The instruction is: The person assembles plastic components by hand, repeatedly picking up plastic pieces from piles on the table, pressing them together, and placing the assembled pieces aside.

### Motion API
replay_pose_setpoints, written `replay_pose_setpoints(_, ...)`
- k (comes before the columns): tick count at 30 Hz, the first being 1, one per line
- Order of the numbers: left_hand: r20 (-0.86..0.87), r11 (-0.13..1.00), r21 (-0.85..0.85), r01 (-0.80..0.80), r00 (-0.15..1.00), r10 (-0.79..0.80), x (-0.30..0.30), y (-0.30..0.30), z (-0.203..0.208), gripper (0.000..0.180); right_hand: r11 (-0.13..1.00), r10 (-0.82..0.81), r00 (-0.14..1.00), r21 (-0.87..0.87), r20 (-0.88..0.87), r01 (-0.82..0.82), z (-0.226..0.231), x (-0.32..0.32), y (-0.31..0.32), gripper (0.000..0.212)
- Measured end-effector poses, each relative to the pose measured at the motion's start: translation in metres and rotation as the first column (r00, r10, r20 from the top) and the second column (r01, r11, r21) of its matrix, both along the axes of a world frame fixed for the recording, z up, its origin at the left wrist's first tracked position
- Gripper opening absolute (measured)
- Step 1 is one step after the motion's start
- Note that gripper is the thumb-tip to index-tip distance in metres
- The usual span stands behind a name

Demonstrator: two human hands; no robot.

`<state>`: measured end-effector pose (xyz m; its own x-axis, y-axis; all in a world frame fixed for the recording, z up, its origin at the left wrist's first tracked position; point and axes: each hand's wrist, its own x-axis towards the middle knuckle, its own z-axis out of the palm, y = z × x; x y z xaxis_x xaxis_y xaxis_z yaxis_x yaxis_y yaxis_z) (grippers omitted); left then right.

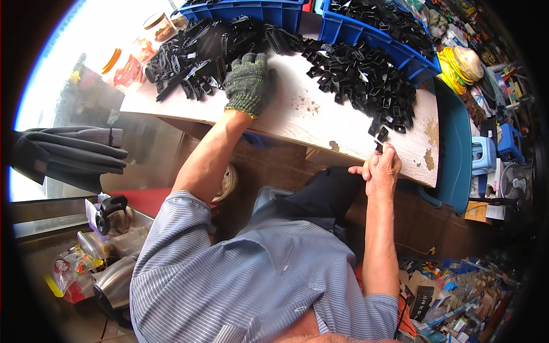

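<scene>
My left hand [247, 86], in a dark green knitted glove, rests at the near edge of a heap of long slotted black plastic parts [191, 54]. Its fingers are curled down and side by side; whatever lies under them is hidden. At the front edge of the table, my bare right hand [382, 171] has its fingers bent and pressed together. A small black plastic piece [378, 147] sticks out at its fingertips. Just beyond it, a spread of small black buckle-like pieces [366, 80] trails toward that hand from the back of the table.
The worn pale table [297, 114] carries blue crates [334, 30] of black parts at the back. Jars [123, 68] stand by the window at left. A teal bin [454, 154] adjoins the right end. Metal kettle [117, 280] at lower left; cluttered scraps [457, 297] at lower right.
</scene>
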<state>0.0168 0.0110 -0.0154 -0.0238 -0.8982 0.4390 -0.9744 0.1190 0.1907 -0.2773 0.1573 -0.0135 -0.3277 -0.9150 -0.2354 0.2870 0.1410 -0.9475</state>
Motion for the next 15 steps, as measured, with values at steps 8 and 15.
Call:
replay_pose_setpoints(8, 0.081, 0.991, -0.130, 0.042, 0.996, -0.031, 0.008, 0.002, 0.002, 0.037, 1.000, -0.016, 1.000, 0.006, -0.001, 0.016, -0.001, 0.001, 0.001, 0.033)
replay_pose_setpoints(15, 0.024, 0.919, 0.007, 0.395, 0.919, -0.395, 0.000, 0.013, 0.008, 0.029, 0.999, -0.030, 0.999, 0.014, 0.024, 0.030, 0.001, 0.003, 0.001, 0.034)
